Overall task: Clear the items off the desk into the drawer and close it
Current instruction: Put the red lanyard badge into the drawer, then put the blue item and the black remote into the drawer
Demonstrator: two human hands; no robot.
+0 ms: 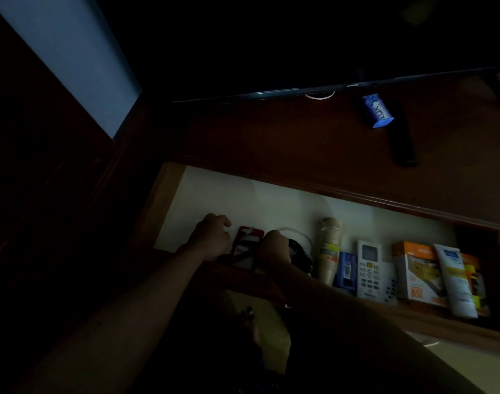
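A: Placing, by the look of it. Both hands are down inside the open drawer (271, 194), at its left end near the front edge. Left hand (212, 237) is curled loosely, fingers bent under; can't tell whether it pinches anything. Right hand (274, 247) is closed over something dark, likely a coiled black cable (300, 254), with a white cord (297, 231) looping just behind.

B: And between the hands?

A: A red packet (247, 241), lying flat on the drawer floor, touching or very nearly touching both hands. Too dim to say which hand holds it.

B: What's already stowed?

A: Along the front edge, to the right: a stack of paper cups (329, 248), a small blue box (346, 270), a white remote (371, 271), an orange box (413, 271), a white tube (453, 282).

B: So the table isn't cleared yet?

A: No. Near the table's (300, 143) back edge, right of centre, a blue Lux soap packet (377, 110) sits beside a long black remote (403, 140), under the dark screen (328, 88).

B: Next move, then?

A: My read: let go here, lift both hands clear of the drawer, reach up and right for the soap and remote. The drawer should stay open until those are in.
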